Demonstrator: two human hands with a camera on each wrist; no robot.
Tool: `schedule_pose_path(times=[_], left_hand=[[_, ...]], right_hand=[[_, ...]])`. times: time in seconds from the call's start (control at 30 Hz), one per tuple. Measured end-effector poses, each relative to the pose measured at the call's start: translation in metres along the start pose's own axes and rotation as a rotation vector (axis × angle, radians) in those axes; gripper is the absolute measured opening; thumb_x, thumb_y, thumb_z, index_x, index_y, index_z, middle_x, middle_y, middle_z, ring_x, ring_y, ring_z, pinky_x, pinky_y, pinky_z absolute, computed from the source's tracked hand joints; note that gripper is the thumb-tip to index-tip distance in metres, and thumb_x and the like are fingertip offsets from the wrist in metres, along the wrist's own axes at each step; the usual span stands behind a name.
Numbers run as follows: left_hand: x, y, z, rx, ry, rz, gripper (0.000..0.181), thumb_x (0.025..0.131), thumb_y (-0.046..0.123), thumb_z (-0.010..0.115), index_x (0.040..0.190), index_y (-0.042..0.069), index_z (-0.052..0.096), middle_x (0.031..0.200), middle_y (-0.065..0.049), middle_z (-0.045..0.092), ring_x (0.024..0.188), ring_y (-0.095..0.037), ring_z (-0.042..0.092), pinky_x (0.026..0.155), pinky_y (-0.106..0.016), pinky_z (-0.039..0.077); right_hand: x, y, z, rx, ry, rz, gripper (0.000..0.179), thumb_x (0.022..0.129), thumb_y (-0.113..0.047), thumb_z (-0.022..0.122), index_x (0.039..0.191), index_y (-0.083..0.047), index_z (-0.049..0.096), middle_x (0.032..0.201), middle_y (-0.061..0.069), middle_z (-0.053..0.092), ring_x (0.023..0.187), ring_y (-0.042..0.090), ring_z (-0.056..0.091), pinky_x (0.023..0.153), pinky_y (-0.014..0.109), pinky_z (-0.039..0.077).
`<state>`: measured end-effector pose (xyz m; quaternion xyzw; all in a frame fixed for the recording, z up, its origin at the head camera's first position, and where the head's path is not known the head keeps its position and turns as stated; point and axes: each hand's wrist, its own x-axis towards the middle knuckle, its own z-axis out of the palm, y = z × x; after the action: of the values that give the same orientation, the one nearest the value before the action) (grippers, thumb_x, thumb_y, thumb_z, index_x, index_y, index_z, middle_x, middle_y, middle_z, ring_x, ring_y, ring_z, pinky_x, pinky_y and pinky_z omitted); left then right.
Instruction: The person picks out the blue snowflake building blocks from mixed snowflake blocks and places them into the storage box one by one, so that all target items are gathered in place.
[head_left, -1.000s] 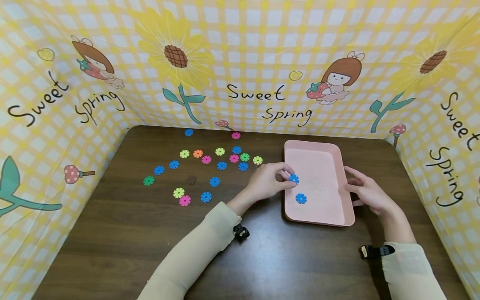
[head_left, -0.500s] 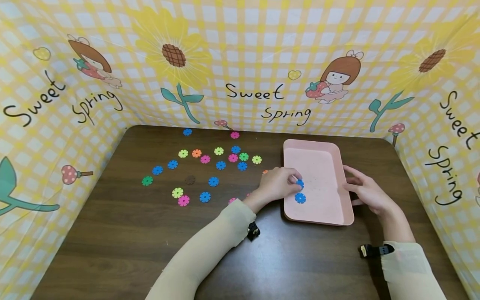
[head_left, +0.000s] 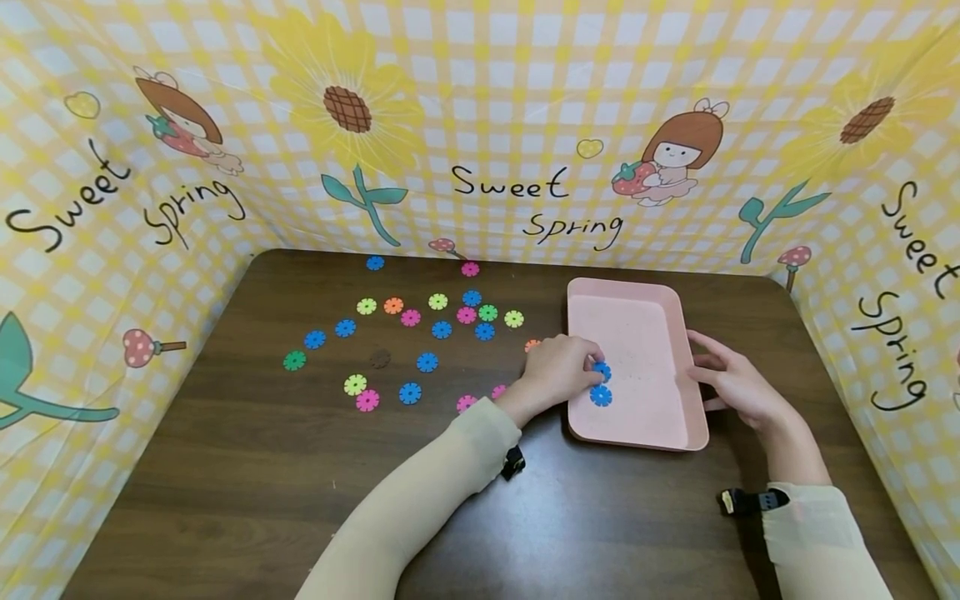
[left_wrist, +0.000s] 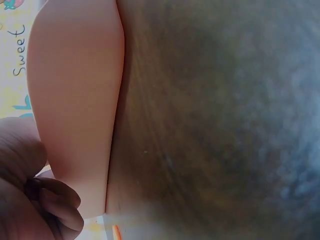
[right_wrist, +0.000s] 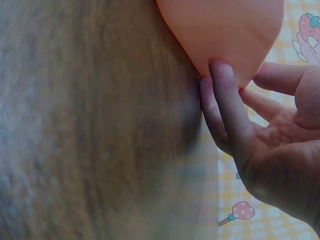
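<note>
In the head view my left hand reaches over the left rim of the pink tray. Thumb and fingertips pinch a blue snowflake disc low over the tray's floor. Right below it lies another blue snowflake disc, overlapped by the thumb area. The left wrist view shows the tray's outer wall and curled fingers, with the held disc hidden. My right hand touches the tray's right side with extended fingers; in the right wrist view the fingertips rest against that wall.
Several snowflake discs in blue, pink, yellow, green and orange lie scattered on the brown table left of the tray. A dark brown disc lies among them. A checked cloth stands around the back and sides.
My left hand has moved right and slightly down with the blue snowflake disc, from the tray's left rim to beside the other blue one. My right hand stays at the tray.
</note>
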<state>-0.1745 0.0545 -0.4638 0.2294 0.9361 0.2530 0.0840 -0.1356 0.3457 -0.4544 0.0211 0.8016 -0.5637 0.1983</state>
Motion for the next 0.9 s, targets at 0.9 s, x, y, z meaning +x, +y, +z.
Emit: schedule_pose_path(times=[0.9], left_hand=[[-0.043, -0.062, -0.059, -0.057, 0.22, -0.098, 0.035, 0.094, 0.044, 0.078, 0.121, 0.023, 0.076, 0.099, 0.011, 0.075, 0.074, -0.006, 0.063, 0.052, -0.03, 0.047]], right_hand=[[-0.001, -0.001, 0.002, -0.003, -0.001, -0.005, 0.072, 0.108, -0.015, 0.056, 0.167, -0.012, 0.014, 0.151, 0.042, 0.034, 0.105, 0.018, 0.065, 0.075, 0.05, 0.061]])
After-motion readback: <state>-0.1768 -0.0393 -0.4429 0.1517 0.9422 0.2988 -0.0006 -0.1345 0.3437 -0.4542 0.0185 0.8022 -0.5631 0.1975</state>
